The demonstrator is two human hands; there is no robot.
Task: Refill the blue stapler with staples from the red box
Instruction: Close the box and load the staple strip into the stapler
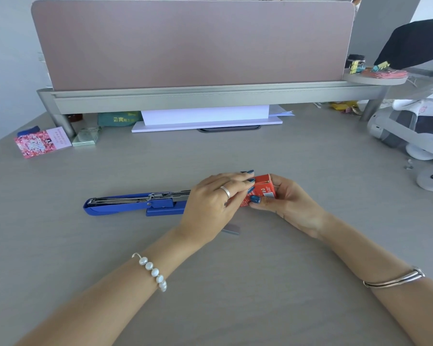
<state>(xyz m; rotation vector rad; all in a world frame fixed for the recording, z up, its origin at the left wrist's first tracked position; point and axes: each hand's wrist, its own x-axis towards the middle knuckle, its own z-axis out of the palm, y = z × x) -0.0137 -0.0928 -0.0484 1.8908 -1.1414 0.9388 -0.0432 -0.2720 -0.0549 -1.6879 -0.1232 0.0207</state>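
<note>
Forearms: both reach in from the near edge of the grey desk (310, 151); a pearl bracelet (153, 270) sits on the left wrist, a silver bangle (395, 279) on the right.
Right hand (289, 203): cups the red box (263, 189) from its right side and from underneath, thumb pressed on the front face.
Left hand (215, 198): lies over the left end of the box, fingers curled on its top and front; a silver ring (226, 191) is on one finger.
Grip: both hands are closed around the box, which is held just above or on the desk; I cannot tell which.
Box: tilted, its far end flap edge showing; open or closed cannot be told.
Stapler (135, 203): blue, flat on the desk just left of the grip, its right end hidden behind the left hand; the top is swung open and the metal staple channel is exposed.
Grey strip (231, 230): small, on the desk just below the grip, near the left wrist.
Beyond the grip: a pink divider panel (190, 43) on a grey shelf.
</note>
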